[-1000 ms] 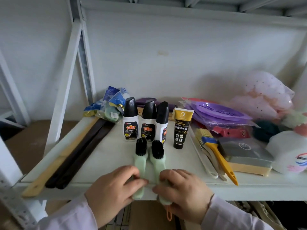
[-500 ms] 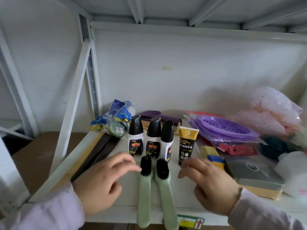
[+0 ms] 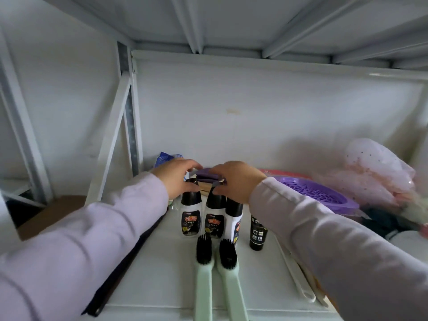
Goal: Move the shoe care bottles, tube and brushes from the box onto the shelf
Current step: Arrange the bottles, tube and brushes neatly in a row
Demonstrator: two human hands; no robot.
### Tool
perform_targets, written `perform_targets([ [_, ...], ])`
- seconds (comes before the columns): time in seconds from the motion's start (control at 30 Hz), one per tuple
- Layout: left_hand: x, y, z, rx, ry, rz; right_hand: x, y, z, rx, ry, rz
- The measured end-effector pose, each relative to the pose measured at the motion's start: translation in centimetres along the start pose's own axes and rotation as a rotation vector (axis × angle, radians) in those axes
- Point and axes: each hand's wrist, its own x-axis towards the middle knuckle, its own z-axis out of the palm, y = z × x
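Head view: three bottles (image 3: 209,216), tube (image 3: 257,230), two brushes (image 3: 215,272) on shelf (image 3: 162,279), frame centre; left hand (image 3: 176,179) and right hand (image 3: 234,179) loosely cupping bottle caps; task looks nearly complete.

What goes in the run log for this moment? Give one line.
hands: left, right at black bottle caps | three white shoe polish bottles upright on white shelf | two green-handled brushes lying in front

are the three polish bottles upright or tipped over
Upright: all three polish bottles stand on their bases on the shelf, black caps up.
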Motion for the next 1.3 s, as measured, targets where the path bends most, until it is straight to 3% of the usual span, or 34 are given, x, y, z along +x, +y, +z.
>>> perform_targets([
  [0.13,0.8,0.1,0.9,0.082,-0.103,-0.036,0.9,-0.6,0.1,-0.030,-0.168,0.026],
  [0.5,2.6,-0.7,0.2,0.159,-0.050,-0.037,4.2,-0.9,0.4,0.049,-0.082,0.057],
  [1.3,2.8,-3.3,0.9,0.156,-0.020,-0.104,5.9,0.4,2.0,0.135,-0.119,0.039],
])
